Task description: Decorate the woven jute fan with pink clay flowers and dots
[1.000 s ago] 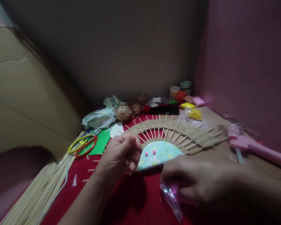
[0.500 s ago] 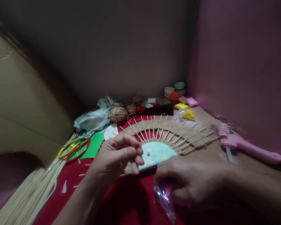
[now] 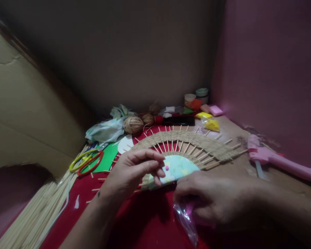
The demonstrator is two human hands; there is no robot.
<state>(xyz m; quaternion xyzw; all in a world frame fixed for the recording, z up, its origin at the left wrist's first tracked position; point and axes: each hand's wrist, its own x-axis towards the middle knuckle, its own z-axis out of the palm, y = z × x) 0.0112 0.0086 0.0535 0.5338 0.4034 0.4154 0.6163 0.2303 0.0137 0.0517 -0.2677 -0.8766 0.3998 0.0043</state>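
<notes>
A woven half-round fan (image 3: 168, 137) of sticks and twine lies in the middle, its lower part covered with pale blue-green patterned cloth (image 3: 181, 166). On that cloth sits a small pink ball (image 3: 167, 168). My left hand (image 3: 142, 169) is over the fan's left side, fingers curled, thumb near the index finger; whether something small is between them cannot be made out. Below the cloth's right end, my right hand (image 3: 199, 197) is closed on a clear plastic bag (image 3: 185, 221) with pink material in it.
Scissors (image 3: 85, 162) with yellow and red handles lie on green sheet (image 3: 106, 159) at left, near long pale sticks (image 3: 28, 221). Behind are twine balls (image 3: 133, 125), a black phone (image 3: 180, 120) and yellow packets (image 3: 211, 125). A pink glue gun (image 3: 282, 160) lies right.
The whole view has shifted slightly, so things appear a little further right. My left hand has moved slightly toward the pink ball, its fingers a bit straighter. My right hand keeps its hold.
</notes>
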